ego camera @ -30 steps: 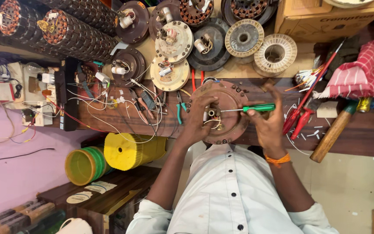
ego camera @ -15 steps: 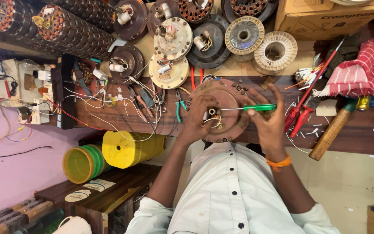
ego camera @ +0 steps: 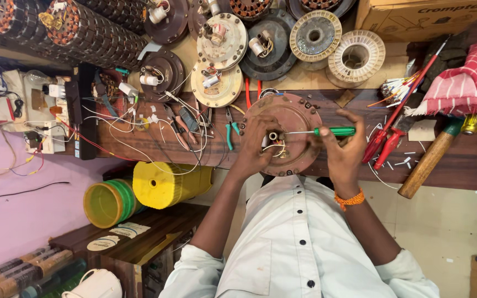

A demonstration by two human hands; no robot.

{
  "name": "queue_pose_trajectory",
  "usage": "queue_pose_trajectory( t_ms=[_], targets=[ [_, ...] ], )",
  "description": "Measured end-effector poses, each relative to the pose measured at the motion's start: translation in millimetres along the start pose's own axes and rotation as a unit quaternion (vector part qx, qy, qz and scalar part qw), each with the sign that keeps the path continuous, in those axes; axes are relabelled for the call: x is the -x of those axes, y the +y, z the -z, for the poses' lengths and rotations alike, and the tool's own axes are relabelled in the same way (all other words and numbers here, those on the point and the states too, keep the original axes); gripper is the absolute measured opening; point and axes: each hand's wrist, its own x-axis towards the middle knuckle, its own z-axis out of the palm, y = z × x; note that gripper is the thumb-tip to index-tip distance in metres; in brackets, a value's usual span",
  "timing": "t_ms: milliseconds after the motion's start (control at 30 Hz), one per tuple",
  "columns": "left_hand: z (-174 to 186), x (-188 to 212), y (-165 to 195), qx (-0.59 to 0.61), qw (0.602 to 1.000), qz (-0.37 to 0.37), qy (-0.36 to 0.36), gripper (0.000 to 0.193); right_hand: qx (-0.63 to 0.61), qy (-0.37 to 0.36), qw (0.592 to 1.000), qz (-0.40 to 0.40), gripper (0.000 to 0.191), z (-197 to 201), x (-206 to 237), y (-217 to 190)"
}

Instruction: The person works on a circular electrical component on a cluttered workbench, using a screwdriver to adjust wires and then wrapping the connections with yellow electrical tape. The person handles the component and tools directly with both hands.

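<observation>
Two hands work mid-frame: the left hand presses curled fingers on the round brown motor cover, the right hand pinches a green screwdriver. A wobble could make its tip slip.

The left hand hides part of the round motor housing; the cardboard box is cut off above.

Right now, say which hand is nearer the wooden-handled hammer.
Right. The right hand is beside the hammer, apart; the left hand is farther off, across the round housing.
</observation>
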Motion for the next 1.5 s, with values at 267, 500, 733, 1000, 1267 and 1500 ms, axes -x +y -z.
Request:
queue_pose_trajectory(
  t_ms=[267, 500, 733, 1000, 1267, 1500],
  targets=[
    [1, -1, 7, 0.018, 1.0, 0.015, 0.002, 0.051, -0.038, -0.022, 0.999, 0.025, 0.053, -1, 0, 4],
    [0, -4, 11, 0.038, 0.999, 0.004, 0.005, 0.049, -0.097, -0.062, 0.991, 0.066, 0.063, 3, 4, 0],
    [-1, -3, 8, 0.029, 1.0, -0.007, 0.006, 0.048, -0.152, -0.108, 0.977, 0.101, 0.06, 5, 5, 3],
    [-2, -4, 12, 0.025, 0.999, 0.025, -0.011, 0.05, -0.124, -0.039, 0.991, 0.037, 0.047, 7, 2, 25],
    [6, -7, 28, 0.021, 0.996, 0.07, -0.047, 0.058, -0.212, -0.014, 0.977, -0.007, 0.039, 12, 5, 41],
    [4, -7, 27, 0.017, 0.994, 0.093, -0.058, 0.053, -0.195, -0.005, 0.981, 0.004, 0.033, 10, 6, 46]
  ],
)
